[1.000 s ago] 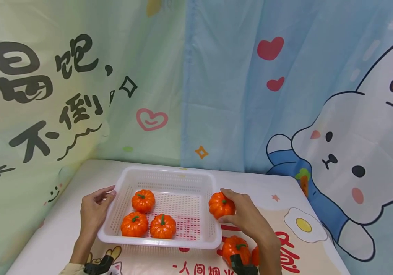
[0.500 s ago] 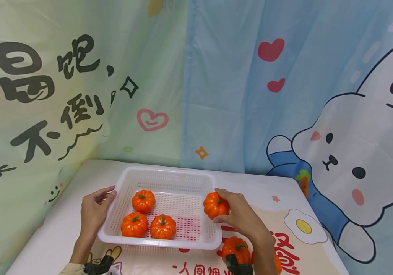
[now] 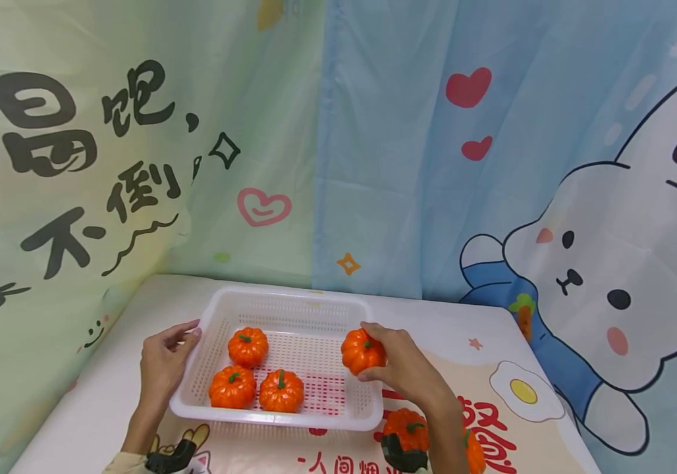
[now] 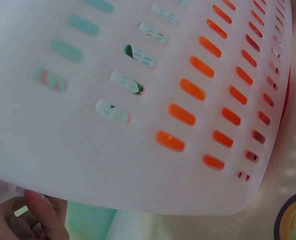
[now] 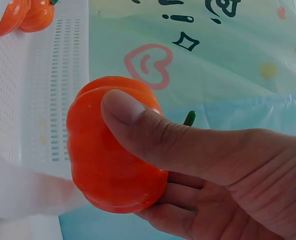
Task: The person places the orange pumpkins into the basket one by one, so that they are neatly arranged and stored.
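My right hand (image 3: pixel 406 365) grips a small orange pumpkin (image 3: pixel 361 352) with a green stem, over the right end of a white plastic basket (image 3: pixel 279 419). In the right wrist view the thumb (image 5: pixel 125 107) lies across the pumpkin's side, with fingers curled beneath. At the basket's left end my left hand (image 3: pixel 163 359) pinches the rim; the left wrist view shows its thumb (image 4: pixel 43 212) at the edge, beside the slotted wall (image 4: pixel 138 170). Three pumpkins sit in the left part of the basket: one at the back (image 3: pixel 247 347), two in front (image 3: pixel 282 392).
On the table's printed cloth (image 3: pixel 528 415), a pumpkin (image 3: pixel 406 424) lies partly behind my right wrist's black strap, another (image 3: pixel 475 453) shows just right of the forearm. A printed curtain (image 3: pixel 368 197) hangs directly behind the table.
My right hand has carried its pumpkin leftward, from beside the basket's right rim to over its inside. The left hand keeps its place on the basket.
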Action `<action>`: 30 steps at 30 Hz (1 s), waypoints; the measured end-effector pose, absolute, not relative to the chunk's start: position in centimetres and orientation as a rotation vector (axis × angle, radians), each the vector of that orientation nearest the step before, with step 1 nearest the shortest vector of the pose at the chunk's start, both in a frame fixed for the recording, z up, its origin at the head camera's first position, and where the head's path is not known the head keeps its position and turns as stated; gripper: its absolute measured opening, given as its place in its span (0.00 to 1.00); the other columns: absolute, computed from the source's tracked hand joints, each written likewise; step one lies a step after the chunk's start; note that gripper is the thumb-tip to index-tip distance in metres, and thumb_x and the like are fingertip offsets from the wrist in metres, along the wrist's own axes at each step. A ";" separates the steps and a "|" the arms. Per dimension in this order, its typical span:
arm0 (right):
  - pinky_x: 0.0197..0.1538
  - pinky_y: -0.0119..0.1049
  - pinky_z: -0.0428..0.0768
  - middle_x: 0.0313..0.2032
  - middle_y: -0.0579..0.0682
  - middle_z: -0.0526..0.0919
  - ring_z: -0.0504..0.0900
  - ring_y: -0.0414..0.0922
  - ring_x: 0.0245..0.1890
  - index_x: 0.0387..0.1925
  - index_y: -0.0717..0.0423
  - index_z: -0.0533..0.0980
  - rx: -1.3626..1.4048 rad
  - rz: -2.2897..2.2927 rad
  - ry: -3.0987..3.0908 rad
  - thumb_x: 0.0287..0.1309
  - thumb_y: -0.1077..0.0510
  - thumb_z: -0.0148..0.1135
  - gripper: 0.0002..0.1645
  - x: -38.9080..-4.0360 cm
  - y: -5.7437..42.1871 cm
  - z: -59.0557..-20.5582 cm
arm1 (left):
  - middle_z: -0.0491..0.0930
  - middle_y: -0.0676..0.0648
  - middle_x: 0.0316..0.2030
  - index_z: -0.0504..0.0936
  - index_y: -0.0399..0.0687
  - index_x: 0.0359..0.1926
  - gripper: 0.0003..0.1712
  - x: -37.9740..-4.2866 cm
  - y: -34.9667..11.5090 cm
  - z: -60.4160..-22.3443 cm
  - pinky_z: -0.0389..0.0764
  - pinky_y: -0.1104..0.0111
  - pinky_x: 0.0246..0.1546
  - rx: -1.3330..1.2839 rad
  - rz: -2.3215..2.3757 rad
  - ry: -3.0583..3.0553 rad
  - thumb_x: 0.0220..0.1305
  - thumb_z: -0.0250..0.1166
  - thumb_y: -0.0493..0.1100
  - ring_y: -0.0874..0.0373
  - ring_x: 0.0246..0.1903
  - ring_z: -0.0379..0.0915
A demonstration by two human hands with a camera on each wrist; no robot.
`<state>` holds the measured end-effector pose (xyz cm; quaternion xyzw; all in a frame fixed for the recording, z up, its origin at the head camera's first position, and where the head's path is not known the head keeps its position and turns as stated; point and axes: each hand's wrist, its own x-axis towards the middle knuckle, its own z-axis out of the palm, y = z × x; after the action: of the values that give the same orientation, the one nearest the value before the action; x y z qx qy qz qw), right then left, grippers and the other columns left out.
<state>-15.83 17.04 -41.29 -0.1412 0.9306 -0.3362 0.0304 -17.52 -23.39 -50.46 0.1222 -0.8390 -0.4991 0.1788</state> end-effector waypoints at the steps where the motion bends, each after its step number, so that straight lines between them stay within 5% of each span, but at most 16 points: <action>1: 0.65 0.52 0.87 0.66 0.53 0.85 0.81 0.53 0.63 0.75 0.58 0.76 -0.431 -1.031 2.869 0.53 0.61 0.85 0.48 -15.9 16.9 -41.3 | 0.90 0.31 0.48 0.88 0.40 0.63 0.22 -17.5 -23.4 -50.5 0.82 0.76 0.28 0.345 -1.411 -2.374 0.78 0.70 0.48 0.65 0.28 0.79; 30: 0.65 0.56 0.86 0.61 0.57 0.87 0.82 0.54 0.60 0.71 0.63 0.77 -0.753 -0.988 2.818 0.53 0.60 0.86 0.45 -17.8 13.3 -41.9 | 0.90 0.31 0.50 0.88 0.40 0.63 0.21 -17.5 -23.2 -50.2 0.81 0.77 0.29 0.377 -1.399 -2.390 0.78 0.69 0.47 0.62 0.29 0.79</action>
<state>-17.81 13.30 -41.94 -0.2443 0.9146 -0.3206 0.0311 -17.48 -23.20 -50.21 0.1327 -0.8424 -0.4930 0.1725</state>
